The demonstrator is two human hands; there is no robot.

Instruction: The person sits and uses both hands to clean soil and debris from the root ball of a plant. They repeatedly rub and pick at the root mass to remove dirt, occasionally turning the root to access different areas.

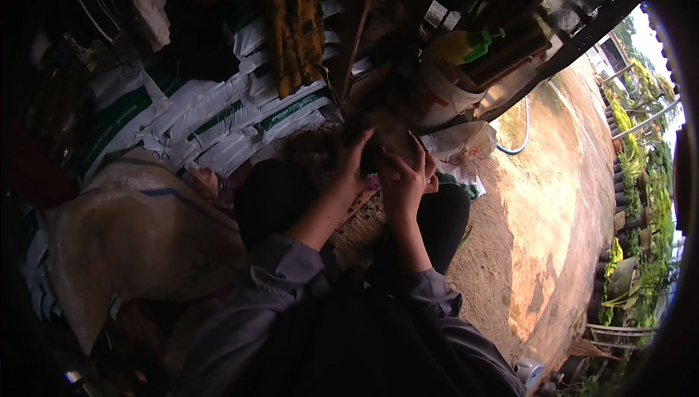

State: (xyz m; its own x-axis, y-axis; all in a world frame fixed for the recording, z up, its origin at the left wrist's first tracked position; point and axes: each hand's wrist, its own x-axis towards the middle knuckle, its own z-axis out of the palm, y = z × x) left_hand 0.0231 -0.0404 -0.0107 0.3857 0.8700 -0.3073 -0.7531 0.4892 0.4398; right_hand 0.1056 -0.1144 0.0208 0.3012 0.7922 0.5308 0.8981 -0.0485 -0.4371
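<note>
My left hand (354, 162) and my right hand (405, 177) are raised together in front of me. Both are closed on a dark brown clump of fibrous material (384, 133), the left from its left side and the right from below and to the right. Loose strands of it rise above my fingers. Below the hands, more brown fibre (362, 228) lies between my knees in black trousers (271, 197). My grey sleeves come in from the lower edge.
White sacks with green print (240, 116) are stacked behind, and a big tan sack (135, 233) lies at the left. A white bucket (444, 95) and a yellow-green spray bottle (470, 45) stand beyond the hands. At the right are bare dirt ground (553, 200), a hose (523, 138) and rows of potted plants (641, 178).
</note>
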